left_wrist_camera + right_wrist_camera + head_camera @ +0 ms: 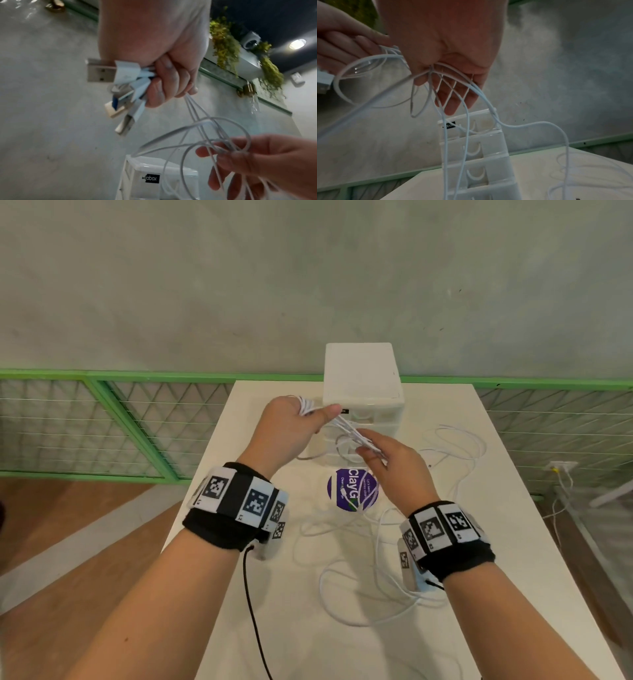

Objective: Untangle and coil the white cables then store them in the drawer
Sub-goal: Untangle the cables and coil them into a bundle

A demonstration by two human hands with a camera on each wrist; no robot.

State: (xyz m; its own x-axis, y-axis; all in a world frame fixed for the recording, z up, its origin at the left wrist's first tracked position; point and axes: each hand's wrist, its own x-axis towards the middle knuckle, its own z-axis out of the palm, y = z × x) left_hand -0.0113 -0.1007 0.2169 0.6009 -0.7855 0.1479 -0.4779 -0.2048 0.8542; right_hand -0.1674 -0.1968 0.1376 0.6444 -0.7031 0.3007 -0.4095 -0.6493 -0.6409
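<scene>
Several white cables (349, 431) stretch taut between my two hands above the white table (239, 594). My left hand (308, 412) grips their bundled ends in a fist; in the left wrist view the USB plugs (120, 86) stick out of the curled fingers (171, 81). Lower and to the right, my right hand (368, 445) pinches the strands between thumb and fingers, and they run across the palm (450, 86). More cable lies in tangled loops (373, 546) on the table. The white drawer unit (363, 378) stands just behind my hands with its drawers (476, 148) closed.
A round purple sticker (352, 489) lies on the table under the cables. More cable loops (459, 446) lie right of the drawer unit. A green mesh railing (137, 412) runs behind the table before a grey wall. A black cord (253, 611) hangs from my left wrist.
</scene>
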